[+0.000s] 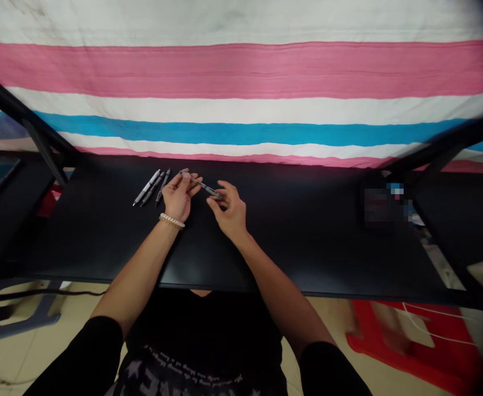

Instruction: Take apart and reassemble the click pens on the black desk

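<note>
A slim pen (202, 185) with a clear and dark barrel is held slantwise between my two hands, above the black table. My left hand (179, 198), palm partly up, pinches its upper left end with thumb and fingers. At its lower right end, my right hand (230, 212) closes thumb and fingertips around the dark tip part. Just left of my left hand, several pens lie side by side: a white one (147, 188) at the outside and darker ones (163, 186) nearer my hand. A pale coiled band (171, 221) circles my left wrist.
The black tabletop (307, 242) runs between dark metal frame bars (39, 121). A striped cloth (241, 71) hangs behind it. A dark, partly blurred object (377, 206) lies at the right. Below the right edge stands a red stool (423, 346); a dark cable (39, 295) crosses at the left.
</note>
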The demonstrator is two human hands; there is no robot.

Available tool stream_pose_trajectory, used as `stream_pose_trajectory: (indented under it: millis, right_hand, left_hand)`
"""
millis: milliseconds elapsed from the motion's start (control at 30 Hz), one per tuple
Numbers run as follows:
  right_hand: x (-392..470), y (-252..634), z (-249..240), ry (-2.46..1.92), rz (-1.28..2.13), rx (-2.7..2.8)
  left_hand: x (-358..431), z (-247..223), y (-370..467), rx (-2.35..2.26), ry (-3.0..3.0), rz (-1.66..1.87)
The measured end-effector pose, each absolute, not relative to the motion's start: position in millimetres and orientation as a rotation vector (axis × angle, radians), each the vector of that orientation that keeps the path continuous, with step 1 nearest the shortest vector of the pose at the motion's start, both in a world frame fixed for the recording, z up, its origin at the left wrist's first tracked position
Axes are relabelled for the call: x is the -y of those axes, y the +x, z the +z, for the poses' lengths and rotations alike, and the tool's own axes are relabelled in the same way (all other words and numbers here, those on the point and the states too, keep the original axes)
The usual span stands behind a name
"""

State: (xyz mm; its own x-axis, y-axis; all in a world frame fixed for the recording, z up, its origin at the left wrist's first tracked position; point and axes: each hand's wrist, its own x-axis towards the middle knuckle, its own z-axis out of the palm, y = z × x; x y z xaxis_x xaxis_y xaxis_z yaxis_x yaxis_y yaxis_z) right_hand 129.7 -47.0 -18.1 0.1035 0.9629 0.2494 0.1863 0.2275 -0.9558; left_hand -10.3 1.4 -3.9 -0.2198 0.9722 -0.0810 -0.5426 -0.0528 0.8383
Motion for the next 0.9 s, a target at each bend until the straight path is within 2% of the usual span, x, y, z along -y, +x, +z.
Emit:
stream_pose_trajectory:
  millis: [400, 567, 700, 900]
  right_hand:
    - [48, 136, -13, -1.279, 0.890, 1.422]
    - [47, 136, -11, -1.268, 1.088, 1.401]
    - [48, 136, -10, -1.245, 0.990, 1.484]
    - [48, 135, -11, -1.175, 1.091, 1.489]
  left_hand:
    - [-1, -2, -12, -0.944, 0.630, 1.583]
    - [-1, -2, -14, -0.951, 0.665, 1.546]
    - [0, -3, -14, -0.922, 0.682, 1.541]
    - [1, 8, -15, -0.847, 0.609, 1.512]
